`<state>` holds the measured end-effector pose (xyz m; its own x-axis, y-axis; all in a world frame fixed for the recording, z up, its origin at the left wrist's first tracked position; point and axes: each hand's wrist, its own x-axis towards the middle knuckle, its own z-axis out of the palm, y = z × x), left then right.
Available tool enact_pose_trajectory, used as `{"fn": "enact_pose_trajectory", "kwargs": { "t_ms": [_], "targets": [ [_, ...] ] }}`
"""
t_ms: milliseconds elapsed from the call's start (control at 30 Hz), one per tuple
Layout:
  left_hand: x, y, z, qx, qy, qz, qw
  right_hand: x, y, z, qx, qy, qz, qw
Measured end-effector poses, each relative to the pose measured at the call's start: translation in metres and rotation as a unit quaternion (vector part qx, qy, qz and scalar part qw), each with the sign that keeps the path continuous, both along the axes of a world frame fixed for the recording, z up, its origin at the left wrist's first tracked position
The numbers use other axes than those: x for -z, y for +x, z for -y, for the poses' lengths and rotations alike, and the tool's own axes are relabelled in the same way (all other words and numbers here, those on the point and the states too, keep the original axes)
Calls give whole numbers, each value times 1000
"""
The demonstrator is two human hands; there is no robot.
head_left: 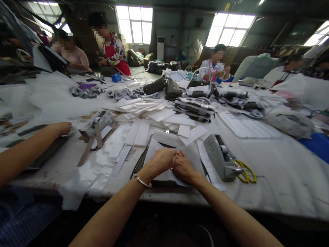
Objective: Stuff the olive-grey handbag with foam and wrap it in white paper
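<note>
1. The left hand (pixel 161 160) and right hand (pixel 184 168) meet knuckle to knuckle at the near edge of the table (pixel 277 178), fingers curled down and pressing on a sheet of white paper (pixel 156 144). Whether either hand pinches the sheet cannot be told. A silver bangle (pixel 142 181) circles the left wrist.
2. The white paper lies over a dark flat bag piece (pixel 140 161), whose edge shows on the left of the hands.
3. Just right of the hands stands a grey tape dispenser (pixel 219 156), with yellow-handled scissors (pixel 246 171) touching its near end.
4. On the left, another person's arm (pixel 31 147) reaches across the table, its hand resting near a second grey tape dispenser (pixel 99 123) and loose white strips (pixel 120 159).
5. Beyond the hands, cut white paper pieces (pixel 164 118) lie scattered, and a stack of striped dark-and-white wrapped pieces (pixel 194 109) sits behind them.
6. Further back stand 2 dark handbags (pixel 164 87), with grey rolls of tape (pixel 84 92) well to the left.
7. At the far side several people (pixel 113 51) work at the table under bright windows (pixel 133 22).
</note>
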<state>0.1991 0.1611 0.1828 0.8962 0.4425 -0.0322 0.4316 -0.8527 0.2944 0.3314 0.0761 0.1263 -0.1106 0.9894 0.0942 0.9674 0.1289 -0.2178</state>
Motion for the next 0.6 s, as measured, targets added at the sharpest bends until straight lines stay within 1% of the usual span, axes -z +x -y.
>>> {"fn": "enact_pose_trajectory", "kwargs": {
  "t_ms": [100,167,233,300,333,367,433,500,600],
  "targets": [
    [21,5,-1,-62,28,29,997,-1,-2,1,9,14,-32,999],
    [37,1,1,-83,35,46,995,-8,1,-1,9,10,-94,995],
    [48,-2,3,-99,38,61,993,-22,9,-6,21,7,-168,986],
    [54,-4,4,-111,40,75,990,-41,22,-18,54,26,-196,979],
    [55,-3,4,-116,41,82,989,-50,29,-26,74,35,-172,982],
    [56,-3,3,-119,43,88,988,-57,35,-36,90,37,-127,987],
    [57,-2,2,-122,46,98,987,-66,44,-56,99,15,-24,995],
    [57,-1,1,-122,49,106,986,-64,48,-73,101,-15,43,994],
    [57,-2,2,-118,51,116,985,-53,45,-86,107,-27,73,991]
  ]
}}
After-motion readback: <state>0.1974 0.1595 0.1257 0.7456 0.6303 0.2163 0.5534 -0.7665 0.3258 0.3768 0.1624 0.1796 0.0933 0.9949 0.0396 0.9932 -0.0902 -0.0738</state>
